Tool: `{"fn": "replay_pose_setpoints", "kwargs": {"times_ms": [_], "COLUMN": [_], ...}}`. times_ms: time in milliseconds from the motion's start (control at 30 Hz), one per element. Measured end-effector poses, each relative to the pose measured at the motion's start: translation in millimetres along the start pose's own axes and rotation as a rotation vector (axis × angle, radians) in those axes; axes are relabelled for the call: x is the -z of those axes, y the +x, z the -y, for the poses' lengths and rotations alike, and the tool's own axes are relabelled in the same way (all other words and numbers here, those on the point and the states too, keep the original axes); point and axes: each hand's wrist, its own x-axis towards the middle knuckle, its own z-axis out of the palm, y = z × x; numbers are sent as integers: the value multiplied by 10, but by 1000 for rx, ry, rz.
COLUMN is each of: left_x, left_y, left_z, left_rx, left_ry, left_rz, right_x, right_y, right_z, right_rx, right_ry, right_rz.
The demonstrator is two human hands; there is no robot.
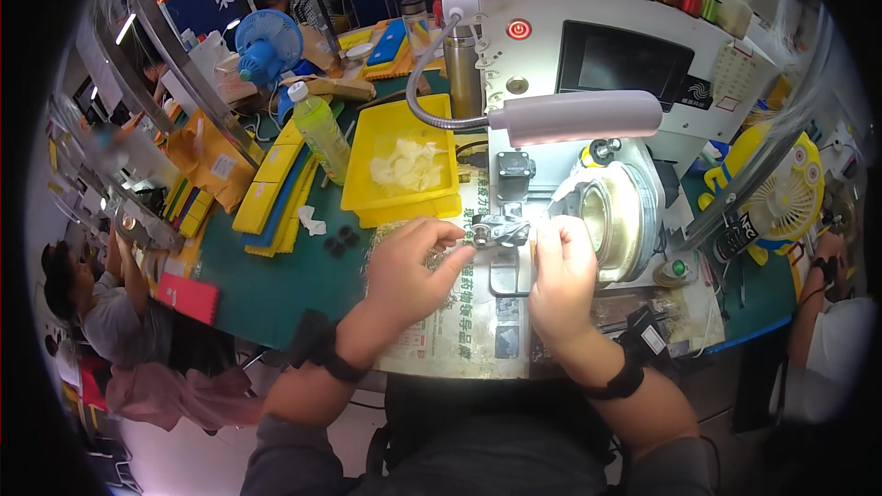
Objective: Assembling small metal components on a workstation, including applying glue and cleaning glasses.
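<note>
A white bench machine [516,64] stands before me, with a small metal fixture [501,228] jutting from its front under the lamp. My left hand [409,274] is just left of this fixture, thumb and forefinger apart, with nothing visible between them. On the fixture's other side my right hand [562,289] is closed in a pinch, fingertips up. Whatever it pinches is too small or hidden to make out. Right beside that hand sits a round metal bowl [632,225] with a shiny rim, partly covered by clear plastic.
A pale gooseneck lamp [579,118] hangs low over the work. Left of the machine stand a yellow tray [358,161] with pale scraps and a green drink bottle [320,133]. Yellow and blue folders [276,188] lie farther left. A yellow fan [781,184] is at right; people sit on both sides.
</note>
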Motion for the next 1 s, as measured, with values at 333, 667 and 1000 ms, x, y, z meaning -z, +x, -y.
{"fn": "replay_pose_setpoints", "kwargs": {"times_ms": [333, 667, 1000], "left_x": [-304, -372, 1155], "left_y": [115, 12, -268], "left_z": [257, 286, 1071], "left_rx": [-242, -274, 43], "left_ry": [230, 249, 641], "left_rz": [90, 160, 6], "right_x": [-3, 15, 1190], "right_y": [119, 68, -649], "right_z": [-83, -161, 244], "right_rx": [30, -24, 340], "right_ry": [-63, 50, -485], "right_rz": [-8, -4, 520]}}
